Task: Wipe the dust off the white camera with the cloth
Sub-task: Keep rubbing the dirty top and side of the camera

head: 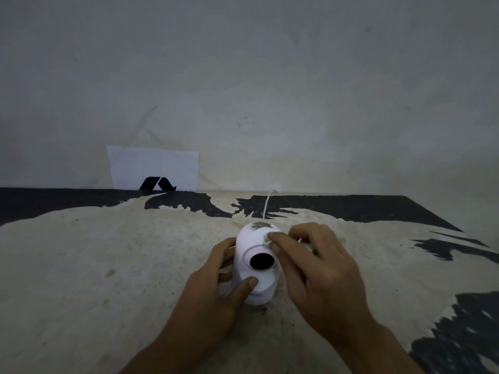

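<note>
Cloth (270, 238) mostly hidden under your right hand (321, 268), fingers pinched on it. Camera (255, 265) upright, lens facing you; left hand (216, 287) gripping base.

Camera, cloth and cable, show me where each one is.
camera (247, 240): head view, upper white dome.
cloth (266, 239): head view, bit showing beyond the right fingers.
cable (267, 207): head view, middle of the white run behind the camera.
</note>
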`<state>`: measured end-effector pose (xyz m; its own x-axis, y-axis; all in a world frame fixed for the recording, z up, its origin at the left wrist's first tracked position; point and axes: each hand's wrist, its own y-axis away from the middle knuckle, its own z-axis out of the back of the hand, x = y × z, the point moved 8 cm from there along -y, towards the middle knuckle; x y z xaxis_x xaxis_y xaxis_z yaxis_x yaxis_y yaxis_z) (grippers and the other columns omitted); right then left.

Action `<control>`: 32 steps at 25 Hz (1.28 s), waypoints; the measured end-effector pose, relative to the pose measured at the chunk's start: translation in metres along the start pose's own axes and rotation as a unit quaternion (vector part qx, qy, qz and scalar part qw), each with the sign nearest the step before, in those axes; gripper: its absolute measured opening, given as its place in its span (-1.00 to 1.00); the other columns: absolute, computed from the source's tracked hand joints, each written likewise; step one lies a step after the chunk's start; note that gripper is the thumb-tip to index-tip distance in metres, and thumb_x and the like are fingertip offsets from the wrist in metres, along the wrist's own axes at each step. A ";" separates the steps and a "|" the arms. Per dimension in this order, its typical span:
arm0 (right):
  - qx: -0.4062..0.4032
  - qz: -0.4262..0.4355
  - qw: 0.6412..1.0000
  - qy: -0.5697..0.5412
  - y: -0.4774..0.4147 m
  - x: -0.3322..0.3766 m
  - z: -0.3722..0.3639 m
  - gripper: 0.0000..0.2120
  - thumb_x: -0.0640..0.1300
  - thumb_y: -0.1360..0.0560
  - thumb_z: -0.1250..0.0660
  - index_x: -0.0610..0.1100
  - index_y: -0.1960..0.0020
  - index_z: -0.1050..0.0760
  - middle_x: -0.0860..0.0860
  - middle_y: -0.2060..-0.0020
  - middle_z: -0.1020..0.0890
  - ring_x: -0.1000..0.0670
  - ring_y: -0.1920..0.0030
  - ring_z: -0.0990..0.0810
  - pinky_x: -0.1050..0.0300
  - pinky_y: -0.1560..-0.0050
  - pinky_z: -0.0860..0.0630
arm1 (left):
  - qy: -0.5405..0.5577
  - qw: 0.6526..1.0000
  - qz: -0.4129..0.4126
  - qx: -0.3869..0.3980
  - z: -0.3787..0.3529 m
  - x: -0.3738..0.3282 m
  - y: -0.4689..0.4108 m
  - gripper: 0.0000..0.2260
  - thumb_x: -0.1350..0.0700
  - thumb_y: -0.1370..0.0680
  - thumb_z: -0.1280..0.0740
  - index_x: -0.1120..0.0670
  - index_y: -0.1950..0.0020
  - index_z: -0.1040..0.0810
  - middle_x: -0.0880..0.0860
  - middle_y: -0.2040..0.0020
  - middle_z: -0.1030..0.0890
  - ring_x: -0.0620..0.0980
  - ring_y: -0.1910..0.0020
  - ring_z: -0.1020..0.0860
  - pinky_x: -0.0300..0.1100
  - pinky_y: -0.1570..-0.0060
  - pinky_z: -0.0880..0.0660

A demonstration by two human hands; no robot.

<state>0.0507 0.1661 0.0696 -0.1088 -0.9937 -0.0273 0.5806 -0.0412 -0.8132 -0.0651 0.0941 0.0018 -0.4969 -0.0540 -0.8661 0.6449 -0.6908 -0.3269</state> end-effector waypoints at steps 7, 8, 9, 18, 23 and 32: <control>0.011 -0.090 0.991 -0.103 0.016 -0.033 -0.008 -0.81 -0.17 -0.56 -0.25 -0.19 -0.10 -0.58 -0.03 0.11 -0.62 0.05 0.18 -0.57 0.15 0.21 -0.55 | 0.010 0.999 -0.040 0.003 0.005 -0.002 0.002 -0.55 -0.12 -0.34 -0.35 -0.35 -0.13 -0.21 -0.44 -0.07 -0.39 -0.54 0.01 -0.41 -0.58 0.08 -0.41; 0.017 -0.111 0.987 -0.118 0.017 -0.036 -0.010 -0.82 -0.16 -0.56 -0.23 -0.16 -0.09 -0.56 -0.01 0.13 -0.62 0.06 0.20 -0.56 0.13 0.22 -0.54 | 0.011 0.999 -0.042 0.002 0.006 0.000 0.003 -0.55 -0.10 -0.35 -0.35 -0.37 -0.12 -0.21 -0.44 -0.07 -0.38 -0.57 0.01 -0.39 -0.61 0.09 -0.40; 0.022 -0.121 0.984 -0.126 0.017 -0.037 -0.011 -0.82 -0.14 -0.57 -0.21 -0.13 -0.07 -0.55 0.01 0.14 -0.62 0.08 0.20 -0.55 0.13 0.22 -0.55 | 0.014 0.999 -0.042 0.006 0.006 0.000 0.003 -0.55 -0.11 -0.35 -0.35 -0.37 -0.12 -0.20 -0.45 -0.07 -0.37 -0.59 0.02 -0.38 -0.62 0.10 -0.39; -0.064 -0.123 0.978 -0.154 0.010 -0.030 -0.003 -0.74 -0.16 -0.53 -0.22 -0.21 -0.12 -0.60 -0.04 0.03 -0.62 0.26 -0.01 -0.51 0.45 -0.06 -0.44 | 0.012 0.999 -0.036 0.010 0.004 0.000 0.001 -0.54 -0.17 -0.30 -0.31 -0.37 -0.12 -0.19 -0.44 -0.08 -0.37 -0.51 0.04 -0.42 -0.56 0.10 -0.41; -0.062 -0.089 0.982 -0.156 0.008 -0.019 -0.006 -0.64 -0.06 -0.62 -0.12 -0.25 -0.12 -0.60 -0.13 -0.06 -0.62 0.05 -0.11 -0.54 0.29 -0.18 -0.47 | 0.017 0.999 -0.036 0.000 0.004 0.000 0.001 -0.55 -0.16 -0.31 -0.32 -0.38 -0.10 -0.19 -0.45 -0.05 -0.36 -0.57 0.04 -0.40 -0.62 0.14 -0.39; -0.099 -0.158 0.962 -0.199 0.010 -0.029 -0.003 -0.79 -0.14 -0.51 -0.34 -0.19 -0.11 -0.58 0.01 0.03 -0.64 0.18 -0.03 -0.58 0.32 -0.03 -0.53 | 0.016 0.999 -0.031 0.006 0.004 0.001 0.001 -0.55 -0.17 -0.30 -0.31 -0.40 -0.09 -0.18 -0.47 -0.04 -0.34 -0.57 0.05 -0.40 -0.62 0.16 -0.38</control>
<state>0.0571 0.1952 0.0603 0.0866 -0.8973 0.4329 0.3999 -0.3667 -0.8400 -0.0667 0.0907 0.0021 -0.5165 0.0114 -0.8562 0.6069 -0.7004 -0.3755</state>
